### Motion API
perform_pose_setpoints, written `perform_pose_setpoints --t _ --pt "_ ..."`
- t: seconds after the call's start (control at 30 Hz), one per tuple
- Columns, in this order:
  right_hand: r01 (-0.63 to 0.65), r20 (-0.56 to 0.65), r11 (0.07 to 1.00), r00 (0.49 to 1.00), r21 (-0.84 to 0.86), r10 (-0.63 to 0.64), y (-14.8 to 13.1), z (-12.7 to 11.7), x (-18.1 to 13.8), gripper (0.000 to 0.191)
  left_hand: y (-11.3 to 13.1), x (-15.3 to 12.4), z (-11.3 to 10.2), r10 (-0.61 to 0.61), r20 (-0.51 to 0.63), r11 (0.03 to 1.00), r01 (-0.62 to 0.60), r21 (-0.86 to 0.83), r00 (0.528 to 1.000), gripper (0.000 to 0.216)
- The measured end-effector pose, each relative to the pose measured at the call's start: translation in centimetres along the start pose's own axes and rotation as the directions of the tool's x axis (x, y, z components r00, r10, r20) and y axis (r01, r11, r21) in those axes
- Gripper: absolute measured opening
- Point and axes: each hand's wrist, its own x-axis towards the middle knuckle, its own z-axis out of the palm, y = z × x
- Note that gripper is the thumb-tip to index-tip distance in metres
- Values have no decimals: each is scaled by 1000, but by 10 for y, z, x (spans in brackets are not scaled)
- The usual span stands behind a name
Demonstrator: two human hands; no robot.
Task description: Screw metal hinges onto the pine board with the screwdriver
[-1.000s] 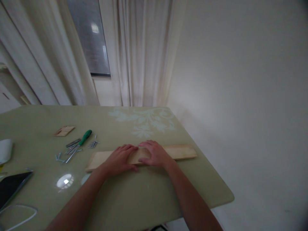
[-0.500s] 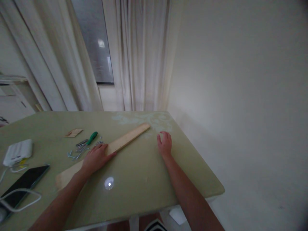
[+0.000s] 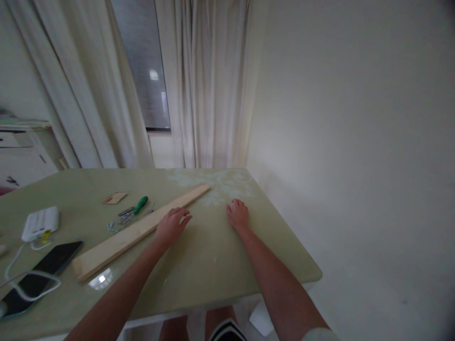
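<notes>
A long pale wooden board (image 3: pixel 131 234) lies slantwise across the green tabletop, its far end toward the back middle. My left hand (image 3: pixel 173 225) is at the board's near right edge, fingers apart and not wrapped round it; whether the fingertips touch the wood I cannot tell. To the right, my right hand (image 3: pixel 238 214) rests palm down on the table with its fingers spread, apart from the board. Behind the board lie a green-handled screwdriver (image 3: pixel 141 205) and several loose screws (image 3: pixel 113 227), some of them partly hidden by the wood.
A small flat wooden piece (image 3: pixel 114 198) lies farther back. On the left are a white box-shaped device (image 3: pixel 40 223) with a cable and a dark phone (image 3: pixel 44 272) under a white cable loop. The table (image 3: pixel 284 255) ends near a wall (image 3: pixel 355 166) on the right.
My left hand has come off the top of the board and moved right to its edge. The board has shifted left and nearer, now covering part of the screwdriver and screws.
</notes>
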Motion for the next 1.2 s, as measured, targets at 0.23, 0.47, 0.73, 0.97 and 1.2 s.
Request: perform_pose_setpoints --t 0.23,0.47,0.73,0.97,1.2 --pt "22 11 999 1000 25 -23 0 -4 -2 23 25 10 28 -121 23 989 123 -78 992 44" --pt "-170 48 978 985 121 165 10 -3 1 31 16 6 25 -184 -6 967 180 -180 983 47" --pt "-312 106 930 949 195 296 18 -9 6 36 -1 8 30 -300 29 932 299 -205 954 47" --pt "-323 145 920 944 221 296 16 -9 5 36 4 7 34 -303 185 928 333 -166 935 40" --pt "-337 168 915 938 223 304 17 -6 8 37 16 5 29 -286 256 946 314 -75 923 40"
